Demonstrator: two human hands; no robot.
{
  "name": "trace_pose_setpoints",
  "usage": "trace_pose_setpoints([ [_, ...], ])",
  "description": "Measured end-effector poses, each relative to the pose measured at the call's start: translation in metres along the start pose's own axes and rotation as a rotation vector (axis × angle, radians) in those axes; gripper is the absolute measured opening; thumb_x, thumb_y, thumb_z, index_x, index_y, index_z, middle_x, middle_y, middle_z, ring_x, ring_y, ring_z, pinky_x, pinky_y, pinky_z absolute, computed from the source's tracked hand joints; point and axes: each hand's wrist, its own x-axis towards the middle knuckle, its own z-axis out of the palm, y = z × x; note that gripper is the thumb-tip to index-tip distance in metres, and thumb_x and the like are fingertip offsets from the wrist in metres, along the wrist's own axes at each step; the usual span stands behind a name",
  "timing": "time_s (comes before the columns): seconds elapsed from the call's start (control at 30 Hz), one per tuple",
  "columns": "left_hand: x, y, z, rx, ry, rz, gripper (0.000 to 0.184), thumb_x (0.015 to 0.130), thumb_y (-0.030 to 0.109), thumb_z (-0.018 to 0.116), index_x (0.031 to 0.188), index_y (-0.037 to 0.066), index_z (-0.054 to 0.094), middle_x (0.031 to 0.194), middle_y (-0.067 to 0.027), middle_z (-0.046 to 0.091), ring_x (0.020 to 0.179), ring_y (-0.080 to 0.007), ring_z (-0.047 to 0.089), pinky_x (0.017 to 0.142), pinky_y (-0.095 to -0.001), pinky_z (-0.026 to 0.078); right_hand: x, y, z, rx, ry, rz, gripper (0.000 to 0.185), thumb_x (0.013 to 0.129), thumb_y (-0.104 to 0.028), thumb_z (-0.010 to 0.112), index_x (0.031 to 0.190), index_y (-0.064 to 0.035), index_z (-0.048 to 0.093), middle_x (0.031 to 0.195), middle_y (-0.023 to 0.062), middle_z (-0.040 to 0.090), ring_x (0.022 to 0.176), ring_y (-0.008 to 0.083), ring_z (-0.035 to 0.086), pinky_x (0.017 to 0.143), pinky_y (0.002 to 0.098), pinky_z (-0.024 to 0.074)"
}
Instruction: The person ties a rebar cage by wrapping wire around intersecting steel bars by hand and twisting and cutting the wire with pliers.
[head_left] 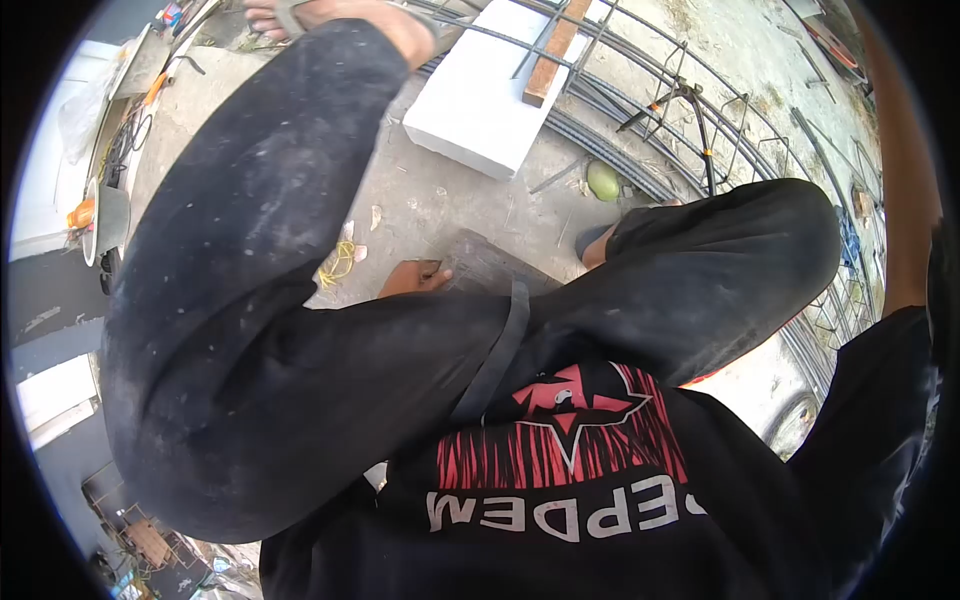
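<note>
the dark slab lies touching the left hand's fingers.

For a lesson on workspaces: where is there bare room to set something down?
Grey concrete floor lies bare between the white rectangular block and the dark flat board, save small scraps. Crowded: past the green fruit, where dark steel bars bunch, and beside the board, at the left hand.

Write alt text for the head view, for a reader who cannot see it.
One hand touches a dark board between two bent, dark-trousered legs; ahead lie a white block, steel bars and a green fruit.
</note>
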Motion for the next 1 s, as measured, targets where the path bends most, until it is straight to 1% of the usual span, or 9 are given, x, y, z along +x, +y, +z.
trace_pose_setpoints([
  [0.13, 0.006, 0.003, -0.011, 0.116, -0.128, -0.123, 0.042, 0.102, 0.035, 0.065, 0.114, -0.004, 0.074, 0.096, -0.0205, 0.077, 0.075, -0.0287, 0.073, 0.071, -0.0431, 0.056, -0.079, 0.154, 0.015, 0.014, -0.080, 0.406, 0.027, 0.090, -0.016, 0.073, 0.098, 0.0093, 0.079, 0.092, 0.0274, 0.077, 0.079, 0.0348, 0.075, 0.075, 0.0470, 0.0604],
  [0.43, 0.031, -0.027, -0.134, 0.296, -0.158, -0.241, 0.043, 0.102, 0.037, 0.065, 0.112, -0.004, 0.075, 0.090, -0.0170, 0.077, 0.069, -0.0255, 0.070, 0.066, -0.0404, 0.054, -0.329, 0.243, -0.131, -0.126, -0.093, 1.223, 0.035, 0.103, -0.034, 0.065, 0.125, -0.0102, 0.078, 0.108, -0.0013, 0.075, 0.080, 0.0082, 0.058, 0.070, 0.0289, 0.0459],
  [0.57, 0.068, -0.008, -0.270, 0.274, 0.113, -0.203, 0.043, 0.103, 0.038, 0.064, 0.111, -0.004, 0.075, 0.087, -0.0154, 0.076, 0.066, -0.0240, 0.069, 0.063, -0.0392, 0.053, -0.322, 0.191, -0.159, 0.267, 0.403, 1.262, 0.028, 0.102, -0.023, 0.069, 0.123, -0.0065, 0.078, 0.099, -0.0020, 0.075, 0.071, 0.0021, 0.051, 0.061, 0.0187, 0.0366],
  [0.67, 0.134, 0.034, -0.381, 0.030, 0.148, 0.460, 0.044, 0.103, 0.038, 0.064, 0.110, -0.004, 0.075, 0.085, -0.0142, 0.076, 0.064, -0.0229, 0.068, 0.061, -0.0382, 0.053, -0.219, 0.112, -0.142, 0.427, 0.482, 1.067, 0.034, 0.100, -0.023, 0.074, 0.128, -0.0046, 0.075, 0.093, -0.0013, 0.071, 0.071, 0.0026, 0.049, 0.061, 0.0213, 0.0354],
  [0.7, 0.130, 0.156, -0.377, 0.271, 0.335, 0.142, 0.044, 0.103, 0.041, 0.063, 0.106, -0.002, 0.074, 0.076, -0.0075, 0.071, 0.060, -0.0149, 0.064, 0.055, -0.0307, 0.048, -0.188, 0.100, -0.136, 0.437, 0.436, 1.005, 0.034, 0.100, -0.024, 0.074, 0.129, -0.0055, 0.075, 0.095, -0.0016, 0.071, 0.071, 0.0025, 0.048, 0.061, 0.0209, 0.0342],
  [0.77, 0.151, 0.290, -0.375, 0.375, 0.351, 0.270, 0.048, 0.103, 0.047, 0.062, 0.104, 0.001, 0.074, 0.072, -0.0045, 0.068, 0.056, -0.0087, 0.060, 0.047, -0.0265, 0.041, -0.114, 0.038, -0.123, 0.527, 0.390, 0.909, 0.030, 0.101, -0.023, 0.072, 0.126, -0.0058, 0.077, 0.088, -0.0033, 0.067, 0.072, 0.0017, 0.047, 0.062, 0.0191, 0.0333],
  [0.83, 0.181, 0.380, -0.354, 0.580, 0.285, 0.365, 0.048, 0.103, 0.050, 0.060, 0.104, 0.005, 0.075, 0.071, -0.0030, 0.066, 0.054, -0.0093, 0.059, 0.046, -0.0263, 0.039, -0.041, -0.025, -0.111, 0.530, 0.218, 0.806, 0.020, 0.098, -0.015, 0.067, 0.102, 0.0011, 0.078, 0.112, 0.0217, 0.077, 0.084, 0.0351, 0.076, 0.079, 0.0525, 0.0618],
  [0.93, 0.246, 0.447, -0.295, 0.700, 0.216, 0.427, 0.054, 0.102, 0.052, 0.059, 0.105, 0.000, 0.076, 0.076, -0.0090, 0.073, 0.059, -0.0145, 0.067, 0.051, -0.0300, 0.049, -0.007, -0.085, -0.049, 0.695, 0.317, 0.711, 0.022, 0.103, -0.015, 0.064, 0.110, 0.0025, 0.076, 0.069, -0.0082, 0.053, 0.058, -0.0017, 0.037, 0.050, 0.0185, 0.0244],
  [1.0, 0.292, 0.449, -0.239, 0.730, 0.277, 0.315, 0.056, 0.100, 0.055, 0.060, 0.102, 0.002, 0.078, 0.085, -0.0144, 0.077, 0.073, -0.0270, 0.075, 0.076, -0.0431, 0.059, -0.015, -0.087, -0.015, 0.827, 0.147, 0.694, 0.025, 0.103, -0.017, 0.063, 0.113, 0.0034, 0.074, 0.073, -0.0031, 0.059, 0.062, 0.0045, 0.051, 0.050, 0.0218, 0.0389],
])
